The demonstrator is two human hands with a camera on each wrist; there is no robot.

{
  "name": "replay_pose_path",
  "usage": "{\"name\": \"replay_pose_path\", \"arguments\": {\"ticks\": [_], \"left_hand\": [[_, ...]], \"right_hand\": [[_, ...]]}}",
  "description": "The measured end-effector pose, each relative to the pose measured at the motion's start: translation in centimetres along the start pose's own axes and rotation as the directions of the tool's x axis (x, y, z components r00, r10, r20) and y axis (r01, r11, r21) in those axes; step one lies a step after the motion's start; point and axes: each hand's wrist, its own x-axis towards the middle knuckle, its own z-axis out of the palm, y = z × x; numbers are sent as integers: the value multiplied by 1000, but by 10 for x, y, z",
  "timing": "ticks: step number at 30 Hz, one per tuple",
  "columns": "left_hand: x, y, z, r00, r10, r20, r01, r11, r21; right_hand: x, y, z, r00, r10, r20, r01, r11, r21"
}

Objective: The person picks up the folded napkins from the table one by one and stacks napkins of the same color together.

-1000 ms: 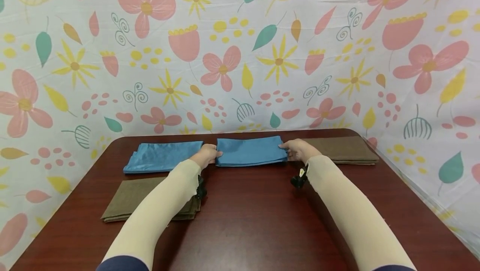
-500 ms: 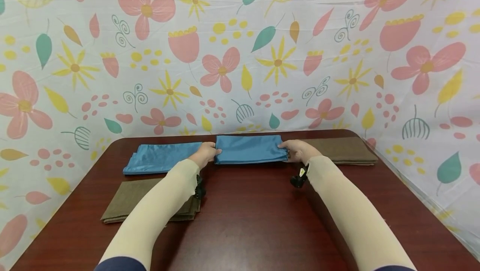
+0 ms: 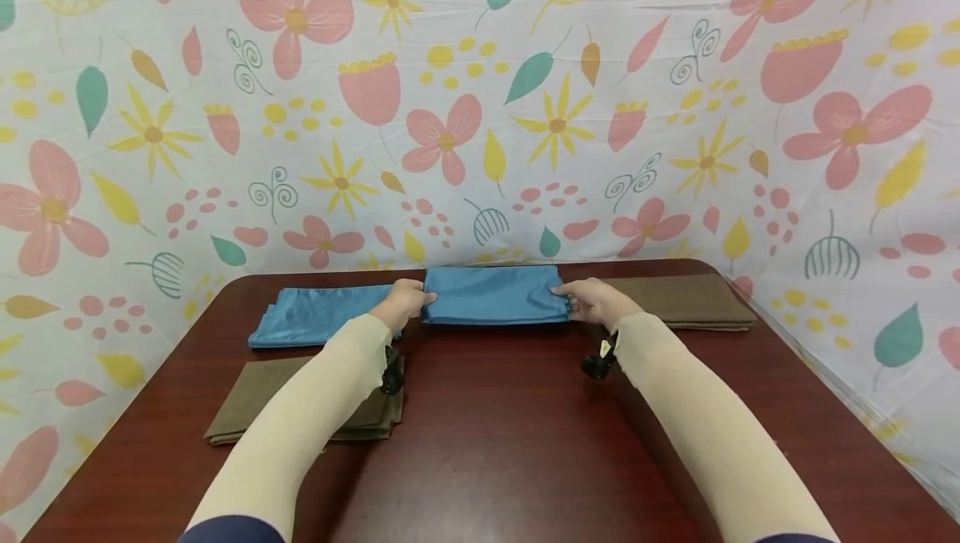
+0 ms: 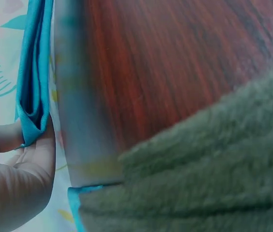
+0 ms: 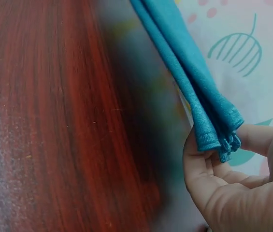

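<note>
A folded blue cloth [image 3: 495, 294] is stretched level between both hands near the far edge of the table. My left hand [image 3: 405, 303] pinches its left end, thumb on top and fingers beneath. At the right end, my right hand [image 3: 597, 301] grips it the same way. The folded layers of the blue cloth [image 4: 33, 77] show at its end in the left wrist view. In the right wrist view, the other end of the blue cloth [image 5: 194, 77] has loose, bunched edges by the fingers.
Another folded blue cloth [image 3: 307, 314] lies at the back left, partly behind my left hand. A folded brown cloth [image 3: 258, 393] lies before it under my left forearm. A second brown cloth [image 3: 686, 299] lies at the back right of the dark red table [image 3: 510, 443]. A flowered curtain [image 3: 480, 218] hangs behind.
My left hand has shifted left and slightly away, and the held blue cloth has risen a little and slid left with it. My right hand has barely moved.
</note>
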Motion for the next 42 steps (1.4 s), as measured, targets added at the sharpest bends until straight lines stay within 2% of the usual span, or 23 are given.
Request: {"name": "replay_pose_path", "arguments": {"ticks": [4,9,15,21,34,38,42], "left_hand": [[0,3,-2,1000,-8,-26,8,999,-37],[0,2,-5,998,9,-58,-13,998,-64],[-1,3,-8,996,36,-78,-42,996,-76],[-5,5,-10,994,65,-92,-71,995,-66],[-5,3,-15,987,116,-109,-119,993,-16],[-6,4,-18,987,113,-113,-114,993,-3],[-9,6,-23,987,95,-129,-95,995,3]], "right_hand": [[-2,-2,0,999,-54,-10,53,998,-43],[-3,-4,0,998,-63,-9,62,995,-72],[-10,-11,5,996,-90,-10,89,994,-58],[-12,-16,11,994,-103,-37,101,993,-54],[-22,-17,16,988,-149,-38,147,988,-55],[-22,-19,21,988,-137,-69,134,990,-48],[-22,-21,25,986,-156,-57,153,986,-59]]}}
